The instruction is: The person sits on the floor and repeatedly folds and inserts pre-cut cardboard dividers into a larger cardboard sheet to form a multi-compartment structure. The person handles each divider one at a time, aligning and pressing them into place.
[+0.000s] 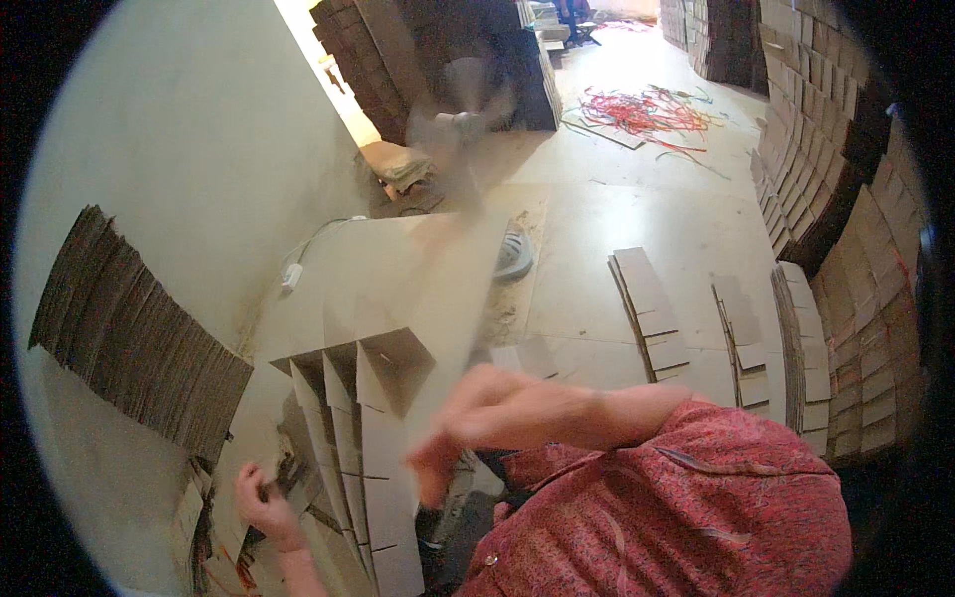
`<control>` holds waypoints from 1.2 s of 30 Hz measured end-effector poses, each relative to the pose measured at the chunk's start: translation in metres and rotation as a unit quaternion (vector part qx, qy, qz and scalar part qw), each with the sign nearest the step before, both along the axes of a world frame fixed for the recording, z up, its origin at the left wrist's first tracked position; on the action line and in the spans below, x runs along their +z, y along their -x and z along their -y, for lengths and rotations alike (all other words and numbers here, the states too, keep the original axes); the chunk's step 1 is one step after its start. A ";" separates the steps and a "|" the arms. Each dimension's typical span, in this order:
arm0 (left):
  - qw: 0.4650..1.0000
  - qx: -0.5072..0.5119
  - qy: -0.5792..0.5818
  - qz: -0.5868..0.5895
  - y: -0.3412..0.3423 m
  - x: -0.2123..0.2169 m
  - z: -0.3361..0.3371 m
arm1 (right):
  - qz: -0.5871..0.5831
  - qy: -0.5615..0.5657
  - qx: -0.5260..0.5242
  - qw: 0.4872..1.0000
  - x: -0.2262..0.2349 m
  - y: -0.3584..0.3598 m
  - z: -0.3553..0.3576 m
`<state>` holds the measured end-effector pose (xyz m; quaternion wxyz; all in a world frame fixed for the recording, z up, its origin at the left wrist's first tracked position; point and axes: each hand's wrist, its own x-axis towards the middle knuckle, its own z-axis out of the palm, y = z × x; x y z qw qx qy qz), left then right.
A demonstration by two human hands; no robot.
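My left hand is at the lower left, beside a heap of loose cardboard strips. Its fingers are loosely curled, with a gap between fingers and thumb and nothing visible in them. Just right of it stands a slotted cardboard divider, its long upright strips crossed by a wider piece at the far end. My right forearm, out of a red patterned sleeve, reaches leftward across the front. My right hand hangs beside the divider's right side, smeared by motion, so its fingers cannot be made out.
A long row of cardboard sheets leans along the left wall. Slotted strips lie on the floor at right, before tall cardboard stacks. A fan, a white power socket and tangled red straps are farther off.
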<state>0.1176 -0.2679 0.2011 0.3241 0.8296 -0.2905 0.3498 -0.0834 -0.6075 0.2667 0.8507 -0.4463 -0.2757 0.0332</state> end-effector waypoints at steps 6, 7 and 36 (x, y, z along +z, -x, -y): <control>0.965 -0.232 -0.110 0.057 0.085 0.013 0.078 | -0.262 0.145 -0.074 0.951 -0.077 -0.046 -0.032; 0.954 -0.253 -0.146 0.058 0.092 0.014 0.082 | -0.249 0.241 -0.101 0.933 -0.080 -0.050 -0.030; 0.938 0.056 -0.102 -0.327 0.039 -0.029 -0.047 | 0.006 0.255 -0.390 0.885 -0.112 -0.144 0.002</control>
